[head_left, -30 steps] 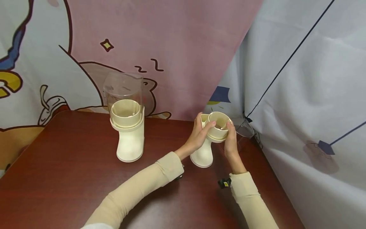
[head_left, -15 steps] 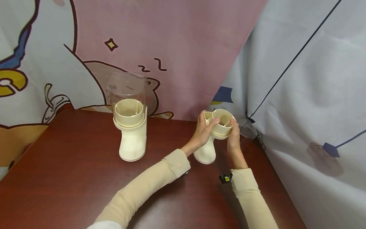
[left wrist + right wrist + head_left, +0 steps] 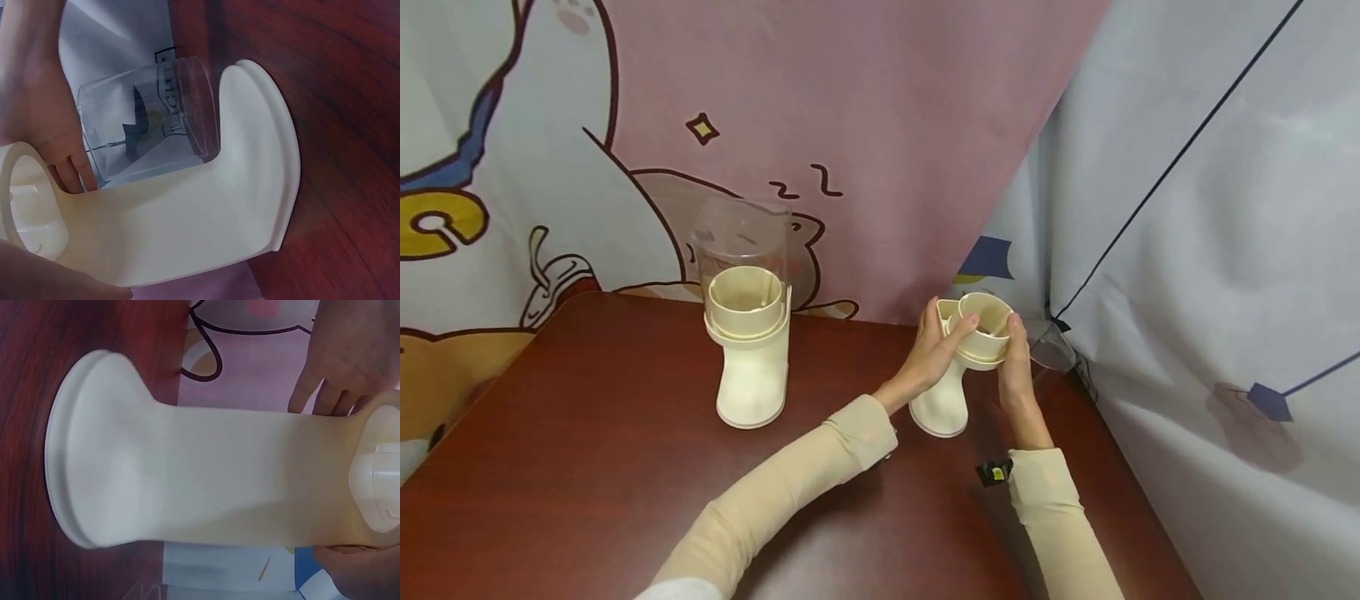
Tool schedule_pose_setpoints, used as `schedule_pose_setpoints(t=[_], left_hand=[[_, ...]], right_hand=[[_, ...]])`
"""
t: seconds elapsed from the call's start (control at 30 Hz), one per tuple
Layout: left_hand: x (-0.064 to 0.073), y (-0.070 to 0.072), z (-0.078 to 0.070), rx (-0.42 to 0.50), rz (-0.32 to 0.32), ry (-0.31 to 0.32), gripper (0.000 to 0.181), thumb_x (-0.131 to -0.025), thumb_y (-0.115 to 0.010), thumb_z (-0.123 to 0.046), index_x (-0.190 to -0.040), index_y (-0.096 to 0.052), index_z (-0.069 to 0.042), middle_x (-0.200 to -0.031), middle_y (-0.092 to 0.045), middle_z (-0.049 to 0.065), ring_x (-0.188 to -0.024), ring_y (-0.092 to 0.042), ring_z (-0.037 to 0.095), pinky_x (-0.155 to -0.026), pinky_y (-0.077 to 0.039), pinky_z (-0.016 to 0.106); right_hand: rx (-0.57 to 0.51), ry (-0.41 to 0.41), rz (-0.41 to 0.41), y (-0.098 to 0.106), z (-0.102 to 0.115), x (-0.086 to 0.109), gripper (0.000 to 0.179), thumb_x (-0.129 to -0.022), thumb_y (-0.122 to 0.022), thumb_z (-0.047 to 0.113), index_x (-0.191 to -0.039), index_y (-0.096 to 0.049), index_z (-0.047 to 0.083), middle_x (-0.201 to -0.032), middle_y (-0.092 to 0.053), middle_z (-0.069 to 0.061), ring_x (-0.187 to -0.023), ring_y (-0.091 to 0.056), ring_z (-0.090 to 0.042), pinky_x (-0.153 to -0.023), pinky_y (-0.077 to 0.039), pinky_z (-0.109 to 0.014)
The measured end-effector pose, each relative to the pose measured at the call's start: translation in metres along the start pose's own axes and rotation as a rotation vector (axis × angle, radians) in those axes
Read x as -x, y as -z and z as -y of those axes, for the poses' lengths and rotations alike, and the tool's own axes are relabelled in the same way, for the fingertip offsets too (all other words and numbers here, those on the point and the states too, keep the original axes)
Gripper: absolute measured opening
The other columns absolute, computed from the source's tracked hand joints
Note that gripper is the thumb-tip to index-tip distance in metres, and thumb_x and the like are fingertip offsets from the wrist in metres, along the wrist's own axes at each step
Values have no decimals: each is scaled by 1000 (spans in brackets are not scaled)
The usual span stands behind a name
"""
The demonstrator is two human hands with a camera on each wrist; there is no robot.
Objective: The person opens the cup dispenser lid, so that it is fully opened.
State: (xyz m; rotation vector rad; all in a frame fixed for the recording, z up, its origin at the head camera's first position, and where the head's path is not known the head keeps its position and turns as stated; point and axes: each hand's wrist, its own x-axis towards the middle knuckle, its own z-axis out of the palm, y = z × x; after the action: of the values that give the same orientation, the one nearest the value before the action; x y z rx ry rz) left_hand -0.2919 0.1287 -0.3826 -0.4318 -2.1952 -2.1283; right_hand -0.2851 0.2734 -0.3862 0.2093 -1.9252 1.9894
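Note:
Both hands grip the top of a cream plastic dispenser stand [image 3: 942, 406] with a flared foot, at the table's right side. On top of it sits an open round collar [image 3: 976, 343]. My left hand [image 3: 928, 357] holds from the left, its thumb against the collar's outer wall. From the right, my right hand [image 3: 1015, 371] holds the same collar. In the left wrist view the stand [image 3: 162, 219] has its foot on the table; a round opening shows under its head. The right wrist view shows the stand's smooth column [image 3: 231, 475] between both hands.
A clear plastic container [image 3: 1051, 346] stands on the table behind my right hand, close to the white curtain [image 3: 1210, 250]. Left of centre is a matching cream stand [image 3: 752, 383], topped by a clear container [image 3: 741, 229]. A printed curtain [image 3: 880, 100] hangs behind the red-brown table [image 3: 587, 467].
The camera has shifted slightly, so everything sits a little farther right. Both hands keep their grip on the stand, and the collar appears to have turned slightly.

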Motion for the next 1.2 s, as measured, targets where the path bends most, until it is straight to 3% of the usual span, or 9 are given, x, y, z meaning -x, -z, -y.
schedule_pose_setpoints(t=[0.17,0.3,0.4,0.5,0.83,1.03,1.2], left_hand=[[8,4,-1,-39,2,32,98,-88,-51,-66,-160,-13,-11,-165,-18,11,-152,-20,24,-123,-21,43],[24,10,-4,-10,-5,35,94,-89,-48,-66,-160,-15,-14,-166,-16,8,-153,-16,23,-123,-19,44],[42,15,-7,46,-1,41,90,-91,-48,-63,-160,-15,-16,-166,-16,5,-153,-16,21,-123,-17,45],[60,21,-8,83,21,49,88,-92,-48,-61,-160,-14,-18,-166,-15,3,-152,-15,20,-123,-15,47],[102,45,-16,70,157,79,84,-94,-41,-64,-161,-6,-27,-167,-7,-5,-154,-5,19,-122,-11,55],[121,60,-10,87,202,84,83,-95,-39,-61,-161,-2,-28,-168,-4,-3,-154,-1,22,-121,-9,60],[132,74,-6,111,226,97,82,-96,-40,-57,-161,1,-27,-168,-2,-1,-155,1,23,-121,-6,62]], right_hand=[[-78,-53,107,9,1,6,75,-100,-17,65,-148,-38,10,-137,-50,-1,-136,-39,-16,-118,-22,-31],[-196,-88,123,17,3,18,85,-99,-13,67,-158,-14,7,-162,-21,-12,-153,-15,-21,-125,-8,-35],[-231,-105,139,26,7,32,87,-99,-10,66,-159,-1,3,-167,-1,-17,-156,-1,-25,-126,-1,-37],[-227,-113,172,32,13,48,87,-100,-8,63,-158,7,0,-166,8,-21,-155,8,-29,-126,5,-40],[-166,-156,244,43,17,96,83,-100,3,59,-156,12,-2,-165,11,-22,-153,14,-33,-125,7,-42],[-156,-122,277,32,16,113,82,-100,3,57,-156,10,-2,-165,12,-20,-154,15,-27,-125,7,-38],[-137,-111,354,20,18,121,82,-101,3,57,-156,12,-2,-165,14,-19,-154,14,-23,-125,2,-30]])
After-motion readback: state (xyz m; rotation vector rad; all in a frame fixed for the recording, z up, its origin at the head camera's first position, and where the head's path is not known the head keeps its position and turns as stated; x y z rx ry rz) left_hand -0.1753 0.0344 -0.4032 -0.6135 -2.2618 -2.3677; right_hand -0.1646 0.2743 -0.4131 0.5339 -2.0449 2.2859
